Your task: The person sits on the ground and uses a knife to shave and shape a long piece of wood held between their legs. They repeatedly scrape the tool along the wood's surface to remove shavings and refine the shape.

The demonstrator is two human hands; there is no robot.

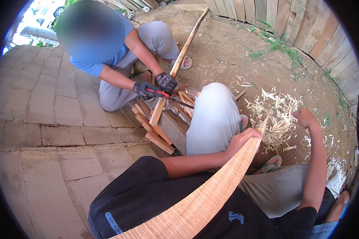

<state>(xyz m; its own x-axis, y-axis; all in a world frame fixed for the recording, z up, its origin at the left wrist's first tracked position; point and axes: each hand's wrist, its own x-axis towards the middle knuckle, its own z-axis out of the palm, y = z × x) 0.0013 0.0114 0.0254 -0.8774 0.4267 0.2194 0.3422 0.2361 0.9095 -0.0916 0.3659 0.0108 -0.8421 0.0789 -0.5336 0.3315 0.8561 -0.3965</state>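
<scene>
A long, pale wooden board (199,195) runs from the lower edge, across my body, to a narrow tip above the ground. My left hand (244,141) is wrapped around it near that tip. My right hand (306,118) is off to the right, apart from the board, its fingers closed. A small bit of something bluish-grey shows at those fingers, but its kind is hidden. Beneath and beyond the tip lies a heap of curled wood shavings (276,105), with loose flakes scattered around it.
Facing me, a co-worker (107,73) in black gloves crouches with a red-handled saw (163,94) against a long wooden pole (186,44). Wood offcuts (159,139) lie beside my bent left knee (213,115). A plank fence (319,32) borders the dirt ground; paving slabs (52,167) cover the left.
</scene>
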